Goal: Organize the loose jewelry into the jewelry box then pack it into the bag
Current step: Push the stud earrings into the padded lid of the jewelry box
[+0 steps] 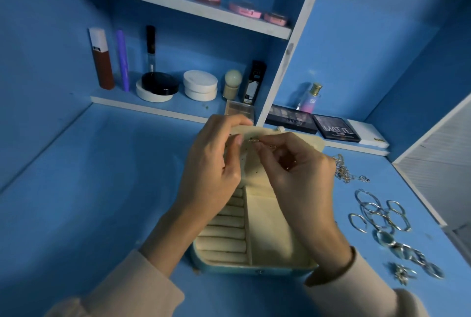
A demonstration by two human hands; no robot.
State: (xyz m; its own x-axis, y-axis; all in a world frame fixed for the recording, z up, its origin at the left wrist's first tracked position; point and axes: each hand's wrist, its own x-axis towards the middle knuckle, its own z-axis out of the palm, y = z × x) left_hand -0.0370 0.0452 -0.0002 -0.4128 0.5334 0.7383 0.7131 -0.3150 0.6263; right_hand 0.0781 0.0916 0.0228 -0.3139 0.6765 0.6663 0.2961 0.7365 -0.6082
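head view: over the jewelry box the right hand pinches a tiny gold piece, the left hand grips the lid; a slip could drop it inside.

Both arms wear long, loose sleeves of pale cream-beige cloth, plain and soft-looking, bunching into thick folds towards the lower edge of the view. The left sleeve ends in a wide cuff at the wrist, and the right sleeve does the same, its opening showing a darker, brownish inner edge. Past the cuffs the left hand and right hand are bare, the one nail in plain view short and natural-looking
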